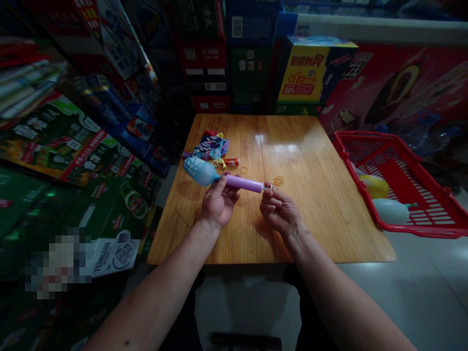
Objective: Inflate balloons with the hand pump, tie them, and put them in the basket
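A purple balloon pump [244,183] is held between my two hands above the wooden table. My left hand [219,201] is closed round its front end, where the neck of a partly inflated blue balloon [200,171] with pale markings sits on the nozzle. The fingers of my right hand [278,207] grip the pump's handle at the other end. Beyond the balloon lies a pile of limp coloured balloons [212,146]. A single rubber band [243,170] and several more rubber bands [278,181] lie on the tabletop beyond the pump.
The wooden table [321,195] is in front of me. To its right, a red plastic basket [380,231] holds a yellow balloon [375,186] and a pale blue balloon [391,210]. Stacked cartons [248,68] stand behind, and beer boxes [109,204] crowd the left side.
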Motion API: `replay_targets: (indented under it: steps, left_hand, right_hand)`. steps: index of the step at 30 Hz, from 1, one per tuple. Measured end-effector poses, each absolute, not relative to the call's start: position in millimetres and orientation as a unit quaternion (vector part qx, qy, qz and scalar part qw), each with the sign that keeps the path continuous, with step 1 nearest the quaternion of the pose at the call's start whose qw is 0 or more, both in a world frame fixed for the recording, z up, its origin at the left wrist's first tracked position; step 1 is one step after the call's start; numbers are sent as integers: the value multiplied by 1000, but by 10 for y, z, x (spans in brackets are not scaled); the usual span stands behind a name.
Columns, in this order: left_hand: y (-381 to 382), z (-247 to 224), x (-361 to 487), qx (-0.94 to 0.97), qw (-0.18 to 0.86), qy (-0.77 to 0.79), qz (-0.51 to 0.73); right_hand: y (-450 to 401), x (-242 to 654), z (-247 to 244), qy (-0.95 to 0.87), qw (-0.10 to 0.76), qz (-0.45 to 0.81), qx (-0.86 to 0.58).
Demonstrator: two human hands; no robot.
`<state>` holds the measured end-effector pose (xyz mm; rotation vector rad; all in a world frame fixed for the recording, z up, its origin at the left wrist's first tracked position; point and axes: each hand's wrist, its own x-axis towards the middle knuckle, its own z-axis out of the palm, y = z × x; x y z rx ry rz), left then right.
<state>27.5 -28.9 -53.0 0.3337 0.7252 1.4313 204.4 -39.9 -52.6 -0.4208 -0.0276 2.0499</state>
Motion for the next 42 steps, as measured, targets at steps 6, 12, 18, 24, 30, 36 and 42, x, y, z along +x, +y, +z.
replay_targets:
  steps: [6, 12, 18, 24, 30, 36, 42]
  left_hand:
    - [-223, -453, 163, 143, 689, 324, 633]
    - [-200, -387, 15, 148, 641, 335, 674]
    - [-357, -484, 256, 164, 662, 347, 644]
    - [-275, -521, 220, 131, 667, 358, 641]
    - [-169, -451, 61, 120, 619, 361, 687]
    - [-335, -501, 275, 147, 668, 350, 640]
    - [-286, -470, 250, 127, 670, 359, 637]
  right_hand:
    - [-351, 2214, -454, 15, 502, 849, -166]
    - [-321, 2290, -405, 6, 522, 835, -176]
    - [-396, 2036, -522, 12, 497, 846, -191]
    - [-324, 2116, -520, 7, 492, 844, -212]
    - [-240, 2333, -424, -13, 525, 826, -202]
    - [-355, 2096, -482, -5, 503, 840, -202]
    - [-332, 2130, -498, 0, 499, 843, -201]
